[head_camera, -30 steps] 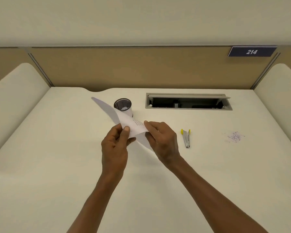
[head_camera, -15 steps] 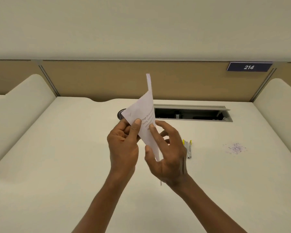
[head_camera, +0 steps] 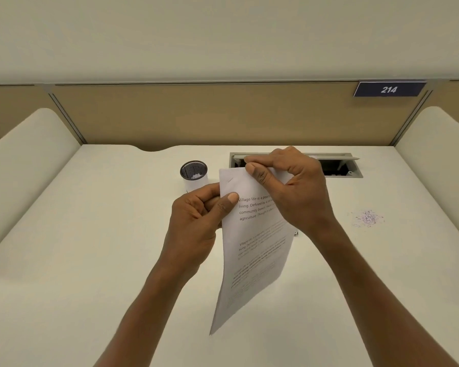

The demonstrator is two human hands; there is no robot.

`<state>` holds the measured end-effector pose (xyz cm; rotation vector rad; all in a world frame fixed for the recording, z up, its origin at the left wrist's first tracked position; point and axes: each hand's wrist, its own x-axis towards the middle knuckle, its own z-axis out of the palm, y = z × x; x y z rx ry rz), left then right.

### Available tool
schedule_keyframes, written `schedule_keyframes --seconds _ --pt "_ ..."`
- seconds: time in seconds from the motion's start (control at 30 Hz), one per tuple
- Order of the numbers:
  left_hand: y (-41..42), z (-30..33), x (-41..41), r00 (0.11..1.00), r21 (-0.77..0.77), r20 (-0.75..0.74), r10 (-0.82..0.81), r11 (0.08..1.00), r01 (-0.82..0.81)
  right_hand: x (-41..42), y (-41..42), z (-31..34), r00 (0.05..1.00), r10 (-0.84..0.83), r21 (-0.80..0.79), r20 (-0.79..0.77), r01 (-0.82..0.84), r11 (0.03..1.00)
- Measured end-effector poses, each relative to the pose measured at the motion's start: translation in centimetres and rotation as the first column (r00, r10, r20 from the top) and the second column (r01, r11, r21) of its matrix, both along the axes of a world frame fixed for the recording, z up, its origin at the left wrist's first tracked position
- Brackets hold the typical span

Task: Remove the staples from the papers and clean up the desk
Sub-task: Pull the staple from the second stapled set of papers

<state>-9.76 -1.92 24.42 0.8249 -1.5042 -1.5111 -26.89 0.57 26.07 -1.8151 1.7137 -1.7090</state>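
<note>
The desk [head_camera: 90, 234] lay broad and pale under me, with a cable hatch [head_camera: 339, 165] at its far edge, a mesh cup [head_camera: 193, 171] to the left of the hatch, and a purple smudge [head_camera: 367, 218] off to my right. I held the papers [head_camera: 252, 247] up above the desk, their long axis hanging down toward me. My left hand [head_camera: 196, 223] pinched the left edge, thumb on the front just under the top left corner. My right hand [head_camera: 294, 189] pinched the top edge between thumb and forefinger. The staple [head_camera: 230, 179] sat slanted in that top left corner, just left of my right fingertips and above my left thumb. I judged the right hand nearer and freer to pick at it.
</note>
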Motion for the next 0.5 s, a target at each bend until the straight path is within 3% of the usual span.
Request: schedule_keyframes --seconds 0.33,0.5 --pt "0.6 0.3 -0.4 0.998 0.047 -0.055 0.03 0.999 -0.027 0.5 0.9 0.5 0.997 -0.059 0.008 0.053 0.059 0.998" --pt "0.5 -0.1 -1.1 0.982 0.025 -0.021 0.187 0.982 -0.186 2.0 1.7 -0.4 0.939 -0.3 -0.083 -0.166 0.29 0.953"
